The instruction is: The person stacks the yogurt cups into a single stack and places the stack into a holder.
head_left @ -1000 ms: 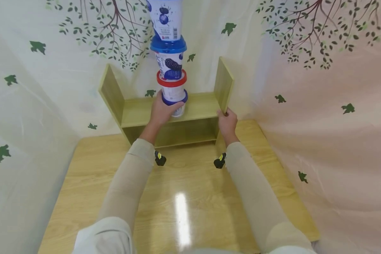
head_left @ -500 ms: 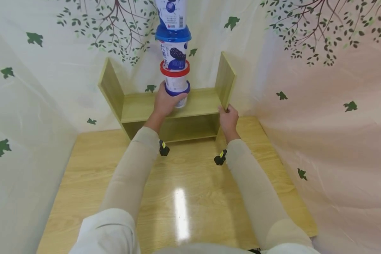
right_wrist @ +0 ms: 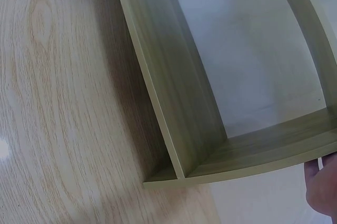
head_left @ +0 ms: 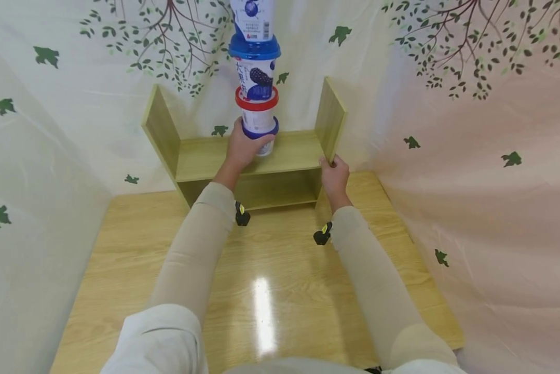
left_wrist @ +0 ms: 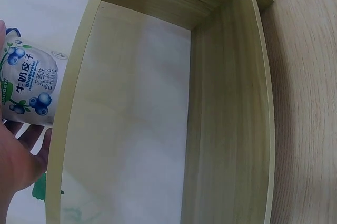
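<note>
My left hand (head_left: 242, 147) is wrapped round the lowest cup (head_left: 265, 149) of an upright stack of several lidded cups, just over the shelf's upper board (head_left: 298, 156). Above it in the head view come a red-lidded cup (head_left: 258, 118), a blue-lidded cup (head_left: 256, 78) with a blackberry print, and a blueberry-print cup (head_left: 253, 21) cut off by the top edge. Blueberries and lettering show on the held cup (left_wrist: 31, 81) in the left wrist view. My right hand (head_left: 336, 177) grips the front edge of the shelf's right side panel (head_left: 330, 122); its fingers are mostly hidden.
The small wooden shelf stands at the back of the wooden table (head_left: 261, 259), against a leaf-printed backdrop (head_left: 368, 67). Its left side panel (head_left: 160, 130) rises above the upper board. Below lies an open lower compartment (head_left: 280, 188). Dark wrist devices (head_left: 322, 235) hang under both cuffs.
The left hand has shifted the cup stack slightly right and back over the upper board. The right hand keeps its hold on the side panel. The head view has tilted a little.
</note>
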The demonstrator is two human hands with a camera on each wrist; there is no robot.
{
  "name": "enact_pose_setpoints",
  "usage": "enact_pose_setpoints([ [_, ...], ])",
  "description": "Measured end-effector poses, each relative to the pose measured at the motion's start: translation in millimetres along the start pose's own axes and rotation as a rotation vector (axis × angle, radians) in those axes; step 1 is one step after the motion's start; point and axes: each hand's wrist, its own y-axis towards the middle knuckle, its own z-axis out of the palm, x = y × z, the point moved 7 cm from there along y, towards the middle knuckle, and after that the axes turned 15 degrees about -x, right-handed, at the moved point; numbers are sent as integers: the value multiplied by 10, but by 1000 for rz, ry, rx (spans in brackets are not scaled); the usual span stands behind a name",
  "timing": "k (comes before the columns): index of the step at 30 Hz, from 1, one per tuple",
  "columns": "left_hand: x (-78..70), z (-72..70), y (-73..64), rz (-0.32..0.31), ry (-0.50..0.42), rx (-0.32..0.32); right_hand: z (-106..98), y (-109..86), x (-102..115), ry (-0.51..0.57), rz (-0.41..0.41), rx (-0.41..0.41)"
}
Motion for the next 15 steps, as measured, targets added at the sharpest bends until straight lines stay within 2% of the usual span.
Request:
enact_pose_setpoints([
  [9,30,33,-15,-3,-79,-31,9,-20,3,-7,-3,-7],
  [15,72,77,-20,-30,-101,-37,8,-5,-7,0,0,2],
])
